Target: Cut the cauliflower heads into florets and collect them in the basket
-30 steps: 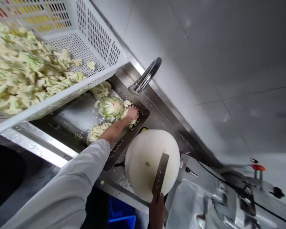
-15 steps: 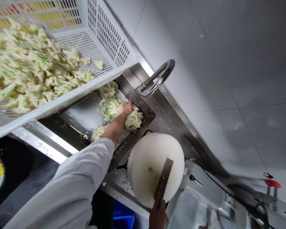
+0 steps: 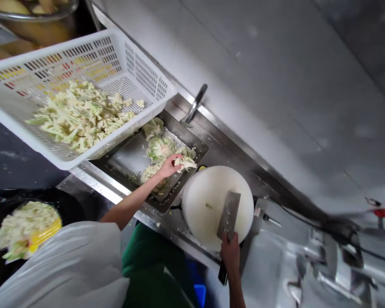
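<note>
Head view: the left hand (image 3: 169, 166), reaching over the sink (image 3: 125, 158), has its fingers clamped on a piece of cauliflower (image 3: 185, 164), held near the edge of the round cutting board (image 3: 216, 205). The right hand (image 3: 230, 252) has its fingers closed around the handle of a cleaver (image 3: 229, 214), whose broad blade lies over the board; a small green scrap (image 3: 208, 205) is on the white surface. In the sink below the left hand are cauliflower heads (image 3: 160, 149), one showing its pale cut stem and green leaves. A white perforated basket (image 3: 69, 164), partly filled with cut florets (image 3: 83, 113), sits across the far side of the sink, away from the board. The faucet (image 3: 195, 105) rises behind the sink, beside the wall. To the right of the board is metal equipment (image 3: 276, 261), partly blurred; at lower left, more cauliflower pieces (image 3: 27, 224) fill a dark container.
</note>
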A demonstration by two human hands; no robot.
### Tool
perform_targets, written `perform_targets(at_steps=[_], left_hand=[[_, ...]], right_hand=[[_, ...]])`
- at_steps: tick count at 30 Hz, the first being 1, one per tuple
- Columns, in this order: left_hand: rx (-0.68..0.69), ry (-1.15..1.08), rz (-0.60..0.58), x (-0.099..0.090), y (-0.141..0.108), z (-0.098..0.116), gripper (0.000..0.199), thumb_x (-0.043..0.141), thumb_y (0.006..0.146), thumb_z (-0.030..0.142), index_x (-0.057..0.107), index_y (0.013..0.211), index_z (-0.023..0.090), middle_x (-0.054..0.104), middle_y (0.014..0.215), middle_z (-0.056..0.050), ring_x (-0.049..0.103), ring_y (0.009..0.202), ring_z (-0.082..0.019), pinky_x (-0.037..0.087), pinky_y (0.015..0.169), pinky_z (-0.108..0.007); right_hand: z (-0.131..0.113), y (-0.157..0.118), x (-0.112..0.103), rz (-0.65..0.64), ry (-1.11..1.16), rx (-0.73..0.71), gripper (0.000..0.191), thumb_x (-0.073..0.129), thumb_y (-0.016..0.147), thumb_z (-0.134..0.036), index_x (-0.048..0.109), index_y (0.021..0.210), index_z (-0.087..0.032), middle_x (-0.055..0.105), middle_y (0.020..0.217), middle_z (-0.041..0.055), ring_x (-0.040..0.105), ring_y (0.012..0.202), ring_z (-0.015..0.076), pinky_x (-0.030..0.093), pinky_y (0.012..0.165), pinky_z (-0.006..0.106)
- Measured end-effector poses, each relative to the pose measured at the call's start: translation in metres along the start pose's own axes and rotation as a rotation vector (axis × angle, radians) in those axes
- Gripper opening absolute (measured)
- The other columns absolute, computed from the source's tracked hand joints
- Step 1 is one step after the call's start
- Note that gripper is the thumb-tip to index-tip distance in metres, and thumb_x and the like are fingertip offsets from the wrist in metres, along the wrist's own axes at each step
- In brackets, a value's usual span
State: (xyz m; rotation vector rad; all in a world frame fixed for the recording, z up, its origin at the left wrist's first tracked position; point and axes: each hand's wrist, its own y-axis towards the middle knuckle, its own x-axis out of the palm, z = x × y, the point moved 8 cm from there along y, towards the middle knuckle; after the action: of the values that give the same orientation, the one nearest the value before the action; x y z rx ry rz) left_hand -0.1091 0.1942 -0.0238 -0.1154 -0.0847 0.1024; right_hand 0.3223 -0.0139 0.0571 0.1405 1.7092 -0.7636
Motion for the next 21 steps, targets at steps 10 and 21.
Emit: perform_targets(at_steps=[10, 21], left_hand=[[0.161, 0.449, -0.029, 0.143, -0.133, 0.041, 0.042, 0.078, 0.081, 0.032, 0.066, 0.121, 0.026, 0.045, 0.125, -0.011, 0.061, 0.109, -0.026, 0.059, 0.089, -0.041], [0.16, 0.56, 0.027, 0.146, -0.132, 0.05, 0.027, 0.067, 0.091, 0.035, 0.061, 0.114, 0.021, 0.06, 0.111, -0.009, 0.062, 0.101, -0.023, 0.055, 0.086, -0.035]], right_hand=[[-0.061, -0.043, -0.013, -0.102, -0.082, -0.202, 0.034, 0.03, 0.109, -0.031, 0.05, 0.129, -0.012, 0.074, 0.093, 0.0137, 0.072, 0.088, 0.025, 0.044, 0.073, 0.029], [-0.136, -0.048, 0.004, -0.246, -0.193, -0.489, 0.045, 0.037, 0.097, -0.005, 0.042, 0.141, -0.007, 0.076, 0.104, 0.0183, 0.074, 0.097, 0.026, 0.05, 0.083, 0.031]])
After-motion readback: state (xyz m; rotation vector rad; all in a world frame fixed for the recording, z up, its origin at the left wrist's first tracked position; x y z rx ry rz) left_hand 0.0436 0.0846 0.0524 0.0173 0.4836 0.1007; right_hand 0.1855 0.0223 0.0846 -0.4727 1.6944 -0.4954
